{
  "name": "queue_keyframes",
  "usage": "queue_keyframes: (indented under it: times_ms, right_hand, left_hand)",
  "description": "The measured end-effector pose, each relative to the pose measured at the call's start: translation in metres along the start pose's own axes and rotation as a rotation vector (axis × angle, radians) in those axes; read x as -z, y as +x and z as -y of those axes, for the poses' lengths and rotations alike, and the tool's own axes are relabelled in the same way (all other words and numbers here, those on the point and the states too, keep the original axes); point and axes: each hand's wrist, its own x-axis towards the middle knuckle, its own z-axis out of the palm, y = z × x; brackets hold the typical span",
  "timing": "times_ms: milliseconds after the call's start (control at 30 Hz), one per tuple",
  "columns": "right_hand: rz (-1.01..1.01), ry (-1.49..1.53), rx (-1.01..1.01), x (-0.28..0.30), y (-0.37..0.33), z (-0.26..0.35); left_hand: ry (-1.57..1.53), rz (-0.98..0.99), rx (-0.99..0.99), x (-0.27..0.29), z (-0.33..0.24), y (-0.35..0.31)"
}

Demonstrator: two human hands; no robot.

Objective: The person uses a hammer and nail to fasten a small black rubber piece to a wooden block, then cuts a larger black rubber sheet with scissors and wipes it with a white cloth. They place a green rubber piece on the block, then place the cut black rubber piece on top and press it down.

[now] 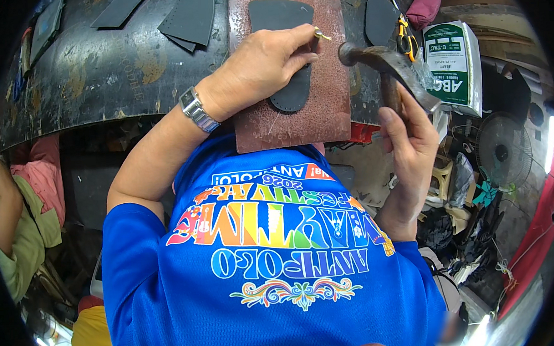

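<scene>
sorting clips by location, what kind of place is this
Probably a small leather or shoemaking workshop: a worn black workbench, dark cut leather pieces on it, and a metal-headed hammer in the right hand.

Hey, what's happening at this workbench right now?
A person in a blue shirt is working dark leather on a bench. The left hand pins a dark sole-shaped leather piece onto a reddish-brown pad and pinches a small brass-coloured punch or nail at the piece's edge. The right hand grips a hammer, its head beside that tool. More cut leather pieces and yellow-handled scissors lie on the bench.
</scene>
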Motion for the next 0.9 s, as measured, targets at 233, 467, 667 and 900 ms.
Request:
queue_keyframes:
  times_ms: [233, 467, 667, 900]
  right_hand:
    - [-0.14, 0.738, 0.7, 0.007, 0.011, 0.019]
    - [0.052, -0.126, 0.053, 0.008, 0.0, 0.005]
    - [0.021, -0.029, 0.034, 0.005, -0.003, -0.01]
    - [-0.004, -0.037, 0.064, 0.005, -0.005, -0.005]
  left_hand:
    - [0.177, -0.022, -0.114, -0.006, -0.014, -0.004]
    - [-0.035, -0.098, 0.089, -0.006, -0.012, -0.003]
    - [-0.041, -0.049, 0.069, -0.003, -0.006, -0.008]
    - [0.014, -0.003, 0.048, -0.003, -0.008, -0.006]
